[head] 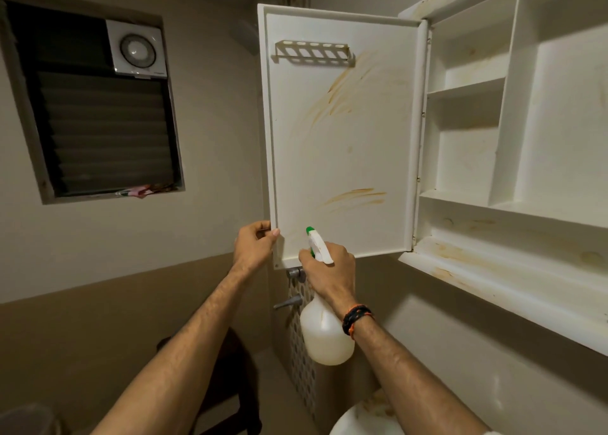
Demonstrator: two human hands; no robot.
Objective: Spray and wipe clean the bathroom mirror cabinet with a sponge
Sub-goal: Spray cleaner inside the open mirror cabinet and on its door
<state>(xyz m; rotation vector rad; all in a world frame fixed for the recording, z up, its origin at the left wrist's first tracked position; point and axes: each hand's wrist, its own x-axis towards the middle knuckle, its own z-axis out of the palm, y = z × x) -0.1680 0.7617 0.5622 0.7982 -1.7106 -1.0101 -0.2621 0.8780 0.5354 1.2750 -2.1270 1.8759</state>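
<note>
White door: cabinet door [342, 131] swung fully open to the left, inner face toward camera, brown streaks mid and low
Door rack: slotted holder [312, 52] near top edge
Left hand: left hand [255, 247] pinches door's free lower-left corner, thumb on the edge
Right hand: right hand [329, 270] wraps the neck of spray bottle [325, 332], green nozzle just off the door's bottom edge
Cabinet: mirror cabinet [513, 131] shelves bare, stained lower ledge
Room: open wall between door and louvred window [98, 128]; taps [291, 288] just below door; basin [362, 421] under right forearm
</note>
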